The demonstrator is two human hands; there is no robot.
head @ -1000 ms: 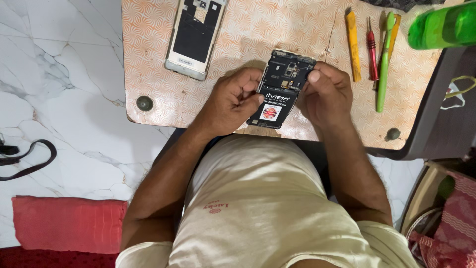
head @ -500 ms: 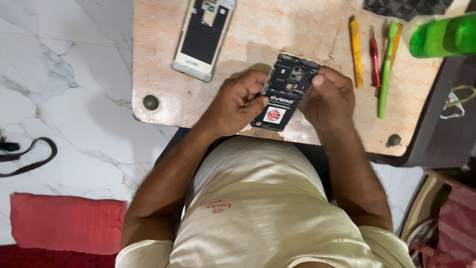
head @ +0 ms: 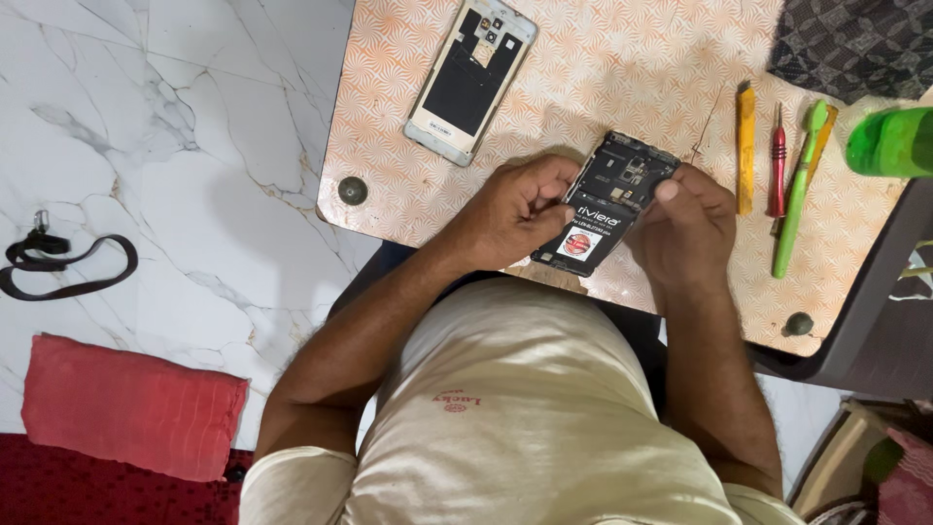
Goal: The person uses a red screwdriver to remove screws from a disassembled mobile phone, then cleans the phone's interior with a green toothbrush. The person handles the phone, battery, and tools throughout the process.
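- The phone [head: 604, 204] is open, with its back off, so its dark insides and black battery face up. It lies at the near edge of the table [head: 603, 68], right in front of the person.
- The left hand [head: 510, 209] grips the phone's left side. Its fingers curl in and its thumb presses on the edge, likely to keep the phone from sliding.
- The right hand [head: 685, 228] grips the right side. Its thumb sits up by the top corner. With one hand on each side, the phone stays steady and flat.
- The back cover [head: 470, 78] lies on the far left of the table, inside up. It is well apart from the hands, so it is out of the way.
- The tools lie in a row to the right of the phone, easy to grab: a yellow stick [head: 745, 146], a red screwdriver [head: 777, 160] and a green brush [head: 799, 190].
- A green bottle [head: 892, 141] lies at the far right edge.
- A dark cloth [head: 855, 44] sits in the far right corner.
- A red cushion [head: 131, 403] and a black strap [head: 63, 262] lie on the floor to the left.
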